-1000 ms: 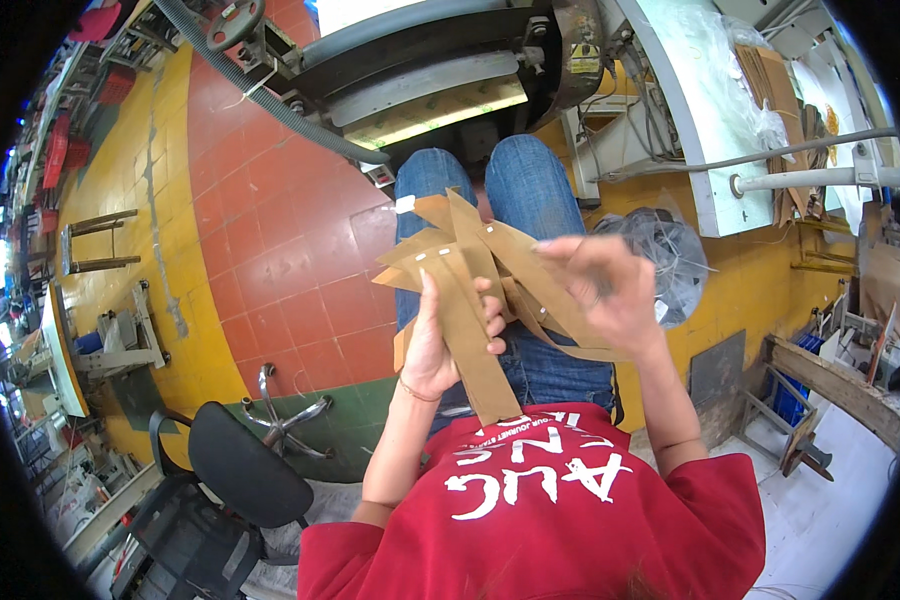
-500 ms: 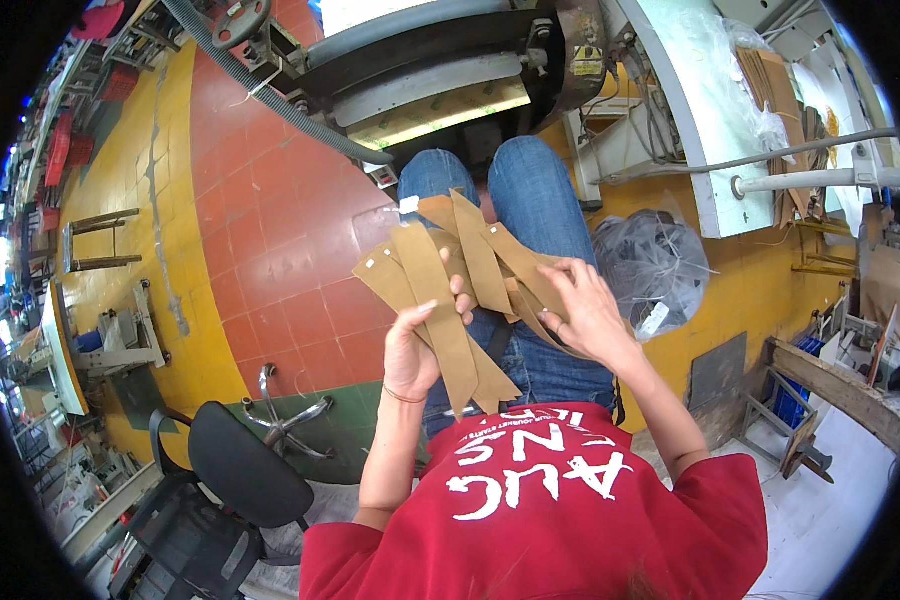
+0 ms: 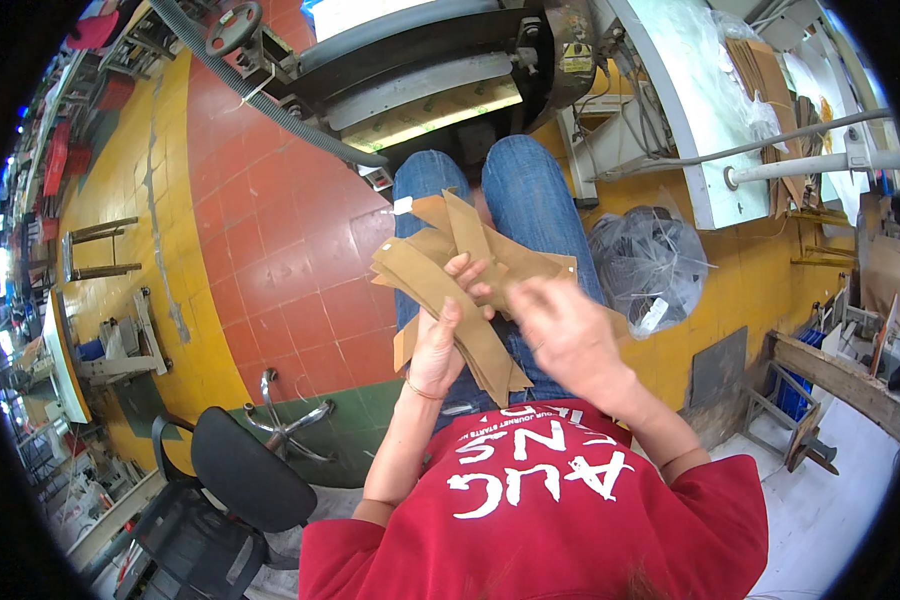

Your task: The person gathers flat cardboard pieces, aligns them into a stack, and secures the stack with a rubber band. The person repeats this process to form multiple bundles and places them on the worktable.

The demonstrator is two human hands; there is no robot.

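Observation:
My left hand [image 3: 436, 352] is closed round a bundle of flat brown strips [image 3: 480, 345], thumb on top and fingers curled at the far side. The strips are long, tapered and fanned a little; a small white sticker marks the upper end. More loose brown pieces [image 3: 533, 262] lie across my thighs behind and to the right of the bundle, some with white stickers. Just right of the bundle, over these pieces, is my right hand [image 3: 570, 340]. Motion smears its fingers, so whether they hold anything is unclear.
Ahead of my knees stands a machine with a roller [image 3: 425, 95]. To the right are a pale worktable [image 3: 715, 190] with brown sheets on it and a clear plastic bag [image 3: 648, 262] of dark pieces on the floor. A black office chair [image 3: 250, 468] stands at the left.
My right hand has lifted off the loose pieces and moved toward the left hand, now blurred. The strips in my left hand are gathered into a tighter bundle.

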